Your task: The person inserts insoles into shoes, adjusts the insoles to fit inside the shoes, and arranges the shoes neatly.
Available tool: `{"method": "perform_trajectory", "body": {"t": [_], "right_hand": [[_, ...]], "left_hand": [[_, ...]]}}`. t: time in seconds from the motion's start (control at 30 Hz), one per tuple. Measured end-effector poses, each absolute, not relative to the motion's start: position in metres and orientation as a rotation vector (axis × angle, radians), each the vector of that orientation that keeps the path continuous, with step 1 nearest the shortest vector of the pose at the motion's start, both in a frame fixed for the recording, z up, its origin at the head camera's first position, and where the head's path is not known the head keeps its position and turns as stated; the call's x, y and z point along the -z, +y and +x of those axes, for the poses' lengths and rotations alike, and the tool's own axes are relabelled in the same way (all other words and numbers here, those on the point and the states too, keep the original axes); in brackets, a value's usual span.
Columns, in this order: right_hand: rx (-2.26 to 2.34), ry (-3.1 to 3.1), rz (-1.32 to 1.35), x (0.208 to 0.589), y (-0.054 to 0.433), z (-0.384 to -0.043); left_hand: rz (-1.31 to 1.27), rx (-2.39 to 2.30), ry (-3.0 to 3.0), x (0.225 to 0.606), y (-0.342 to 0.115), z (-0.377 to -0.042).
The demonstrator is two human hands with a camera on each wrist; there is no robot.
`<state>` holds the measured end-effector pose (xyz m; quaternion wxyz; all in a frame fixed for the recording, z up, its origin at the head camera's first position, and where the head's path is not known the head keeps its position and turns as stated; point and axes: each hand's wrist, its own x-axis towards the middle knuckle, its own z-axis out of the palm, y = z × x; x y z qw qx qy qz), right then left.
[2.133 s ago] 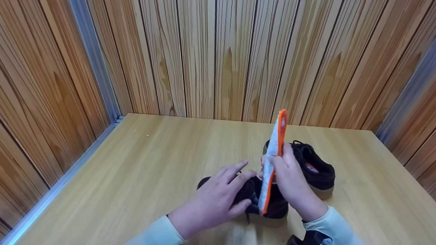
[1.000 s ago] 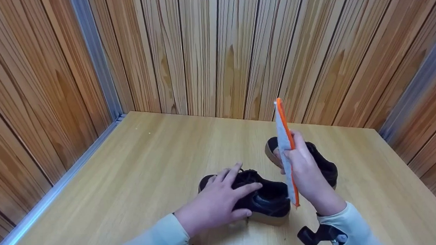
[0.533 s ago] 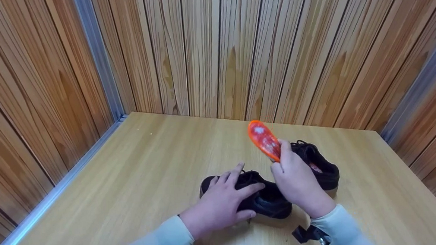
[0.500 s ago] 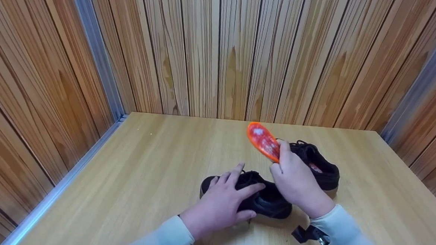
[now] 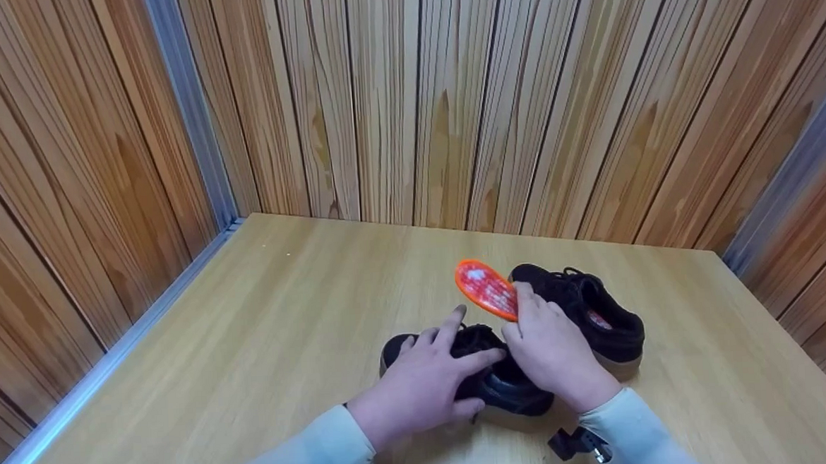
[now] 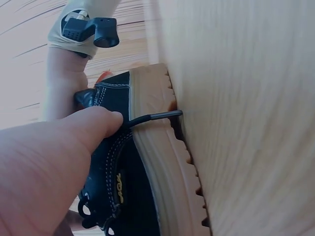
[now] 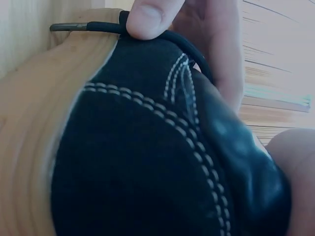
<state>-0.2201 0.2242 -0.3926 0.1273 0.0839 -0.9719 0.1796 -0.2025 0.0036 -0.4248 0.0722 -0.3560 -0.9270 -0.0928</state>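
A black lace-up shoe point(image 5: 517, 399) with a tan sole stands on the table, toe to the left. My left hand point(image 5: 421, 383) holds it across the laces, thumb on the near side and fingers spread over the top. In the left wrist view the thumb presses the shoe's side point(image 6: 140, 182) by a lace end. My right hand point(image 5: 550, 345) grips an insole point(image 5: 485, 289) with an orange edge and a red-and-white patterned face. The insole's front slants up to the left above the shoe; its rear is hidden by my hand, which is over the shoe's opening.
A second black shoe point(image 5: 620, 331) stands behind and to the right, a patterned insole point(image 5: 598, 320) showing inside it. Wood-panelled walls point(image 5: 392, 106) close in the wooden table point(image 5: 250, 354) at the back and sides. Two tiny white specks lie far left on the table.
My right hand has turned the insole from upright and edge-on to slanting left with its patterned face showing, then lowered it toward the near shoe. The left hand stays on the shoe.
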Motion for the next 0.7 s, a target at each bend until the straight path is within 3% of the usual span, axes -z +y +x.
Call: {"method": "perform_trajectory", "body": {"t": [0.7], "right_hand": [[-0.408,-2.896,0.283,0.3986,0.2216,-0.2185]], "left_hand": [[-1.055,0.214,-2.775,0.4187,0.0041,-0.208]]}}
